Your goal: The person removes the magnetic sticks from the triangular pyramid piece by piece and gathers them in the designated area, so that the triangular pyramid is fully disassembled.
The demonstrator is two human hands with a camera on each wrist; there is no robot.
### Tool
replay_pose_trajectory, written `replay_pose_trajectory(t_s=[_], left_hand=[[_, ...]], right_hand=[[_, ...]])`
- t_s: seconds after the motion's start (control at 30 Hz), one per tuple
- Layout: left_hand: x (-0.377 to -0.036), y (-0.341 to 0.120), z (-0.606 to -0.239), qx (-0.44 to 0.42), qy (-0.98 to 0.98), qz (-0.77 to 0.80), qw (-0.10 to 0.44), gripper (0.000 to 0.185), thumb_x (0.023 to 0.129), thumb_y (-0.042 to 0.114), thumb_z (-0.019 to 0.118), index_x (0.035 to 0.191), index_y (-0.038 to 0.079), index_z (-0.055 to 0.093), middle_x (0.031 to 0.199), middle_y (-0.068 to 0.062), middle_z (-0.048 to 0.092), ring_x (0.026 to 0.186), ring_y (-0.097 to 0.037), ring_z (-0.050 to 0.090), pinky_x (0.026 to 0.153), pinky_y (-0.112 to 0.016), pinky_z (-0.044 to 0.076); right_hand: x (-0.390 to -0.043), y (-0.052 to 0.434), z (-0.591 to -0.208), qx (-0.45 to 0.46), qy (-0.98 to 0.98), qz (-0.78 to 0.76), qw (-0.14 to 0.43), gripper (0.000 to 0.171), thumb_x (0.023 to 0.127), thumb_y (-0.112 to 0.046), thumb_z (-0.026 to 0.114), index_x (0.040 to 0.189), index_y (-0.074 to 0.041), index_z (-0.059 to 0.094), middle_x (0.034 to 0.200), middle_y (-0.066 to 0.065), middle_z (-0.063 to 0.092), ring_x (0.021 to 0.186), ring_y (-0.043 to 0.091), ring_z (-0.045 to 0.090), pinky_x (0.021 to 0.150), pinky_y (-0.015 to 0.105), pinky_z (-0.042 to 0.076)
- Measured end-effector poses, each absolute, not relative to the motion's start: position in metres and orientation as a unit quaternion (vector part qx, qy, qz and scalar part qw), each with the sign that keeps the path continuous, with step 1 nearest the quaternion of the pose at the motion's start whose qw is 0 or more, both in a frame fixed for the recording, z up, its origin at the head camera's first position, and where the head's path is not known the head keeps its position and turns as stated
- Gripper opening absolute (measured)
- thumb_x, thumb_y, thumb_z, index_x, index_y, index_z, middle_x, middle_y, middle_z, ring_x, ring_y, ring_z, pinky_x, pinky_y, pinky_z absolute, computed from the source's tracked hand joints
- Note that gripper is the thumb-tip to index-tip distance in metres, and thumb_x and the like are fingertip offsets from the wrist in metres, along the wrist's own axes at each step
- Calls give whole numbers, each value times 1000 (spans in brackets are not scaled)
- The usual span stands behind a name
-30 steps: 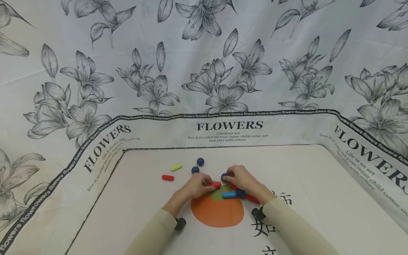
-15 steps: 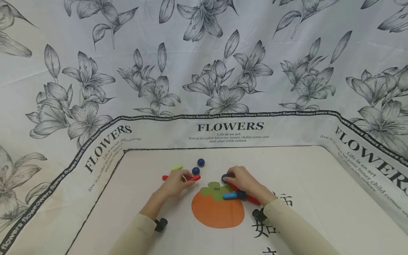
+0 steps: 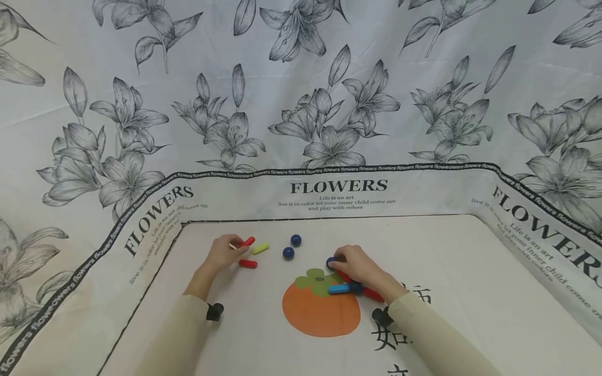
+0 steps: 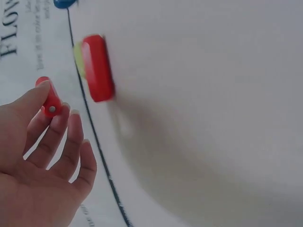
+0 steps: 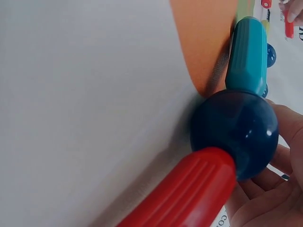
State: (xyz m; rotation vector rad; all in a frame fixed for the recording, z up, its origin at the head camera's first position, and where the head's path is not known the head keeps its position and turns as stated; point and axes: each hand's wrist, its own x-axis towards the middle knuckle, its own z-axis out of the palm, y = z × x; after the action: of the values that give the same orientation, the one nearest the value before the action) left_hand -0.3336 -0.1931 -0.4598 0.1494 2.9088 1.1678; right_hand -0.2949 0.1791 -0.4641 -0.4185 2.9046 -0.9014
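Your left hand (image 3: 221, 254) has carried its pinched short red plastic stick (image 3: 247, 242) far-left beside the yellow plastic stick (image 3: 260, 248), while your right hand (image 3: 354, 263) grips the dark blue ball (image 3: 331, 260) joint.

Red rod (image 3: 247, 263), yellow rod (image 3: 260, 248), blue rod (image 3: 338, 288), 2 dark blue balls (image 3: 288, 253), orange persimmon print (image 3: 321, 313), grey lily-patterned cloth (image 3: 301, 78)

The right hand (image 3: 357, 267) hides most of one blue ball (image 3: 331, 260) and part of a red stick (image 3: 371, 293). In the left wrist view, the yellow stick (image 4: 78, 59) is blurred and mostly hidden behind another red stick (image 4: 97, 67).
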Motion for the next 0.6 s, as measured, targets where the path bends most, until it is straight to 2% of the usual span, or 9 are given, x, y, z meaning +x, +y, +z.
replay_pose_trajectory(t_s=[0.27, 0.6], left_hand=[[-344, -203, -472, -43, 928, 366, 58, 32, 97, 24, 70, 120, 2, 63, 112, -14, 60, 101, -30, 54, 80, -37, 50], [-346, -200, -473, -51, 937, 338, 66, 29, 95, 22, 71, 116, 2, 63, 105, -13, 62, 94, -30, 56, 77, -39, 48]], right_hand=[[-292, 176, -464, -128, 944, -302, 46, 22, 95, -21, 74, 107, -3, 75, 93, 1, 70, 84, 16, 60, 86, 38, 56], [-291, 178, -464, -125, 945, -299, 39, 21, 95, -21, 74, 107, -4, 75, 93, 2, 71, 85, 16, 60, 87, 39, 56]])
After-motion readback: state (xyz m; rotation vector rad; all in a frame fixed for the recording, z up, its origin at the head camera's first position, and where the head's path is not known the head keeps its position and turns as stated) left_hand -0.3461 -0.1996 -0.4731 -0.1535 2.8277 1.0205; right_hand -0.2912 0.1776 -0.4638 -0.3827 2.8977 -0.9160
